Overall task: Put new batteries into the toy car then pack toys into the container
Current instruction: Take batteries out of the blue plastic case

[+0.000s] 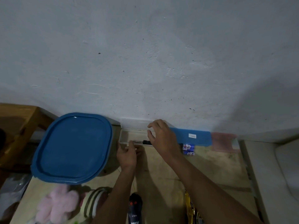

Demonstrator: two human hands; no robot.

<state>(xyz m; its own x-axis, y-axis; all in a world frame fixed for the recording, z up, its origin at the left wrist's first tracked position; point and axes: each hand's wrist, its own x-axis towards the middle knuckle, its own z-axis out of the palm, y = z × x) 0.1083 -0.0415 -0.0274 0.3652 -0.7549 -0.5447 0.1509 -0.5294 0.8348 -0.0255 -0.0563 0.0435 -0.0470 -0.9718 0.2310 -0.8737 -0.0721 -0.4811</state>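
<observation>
A small clear plastic case (125, 136) lies open against the wall, with a thin black-handled tool (142, 141) across its front edge. My left hand (127, 155) grips the case's front edge. My right hand (161, 136) hovers over the case's right end with fingers curled and spread; I cannot see whether it touches the tool. Blue and white batteries (188, 148) lie on the table right of my right forearm. A black remote control (135, 209) sits near the bottom, beside a pink plush toy (59, 202) and a striped plush (94, 201). The toy car is not visible.
A big container with a blue lid (72, 147) stands at the left. A blue flat piece with a white label (192, 137) and a pink item (224, 142) lie along the wall. A gold wrapper (191, 206) is at the bottom right. A wooden stool (17, 126) stands far left.
</observation>
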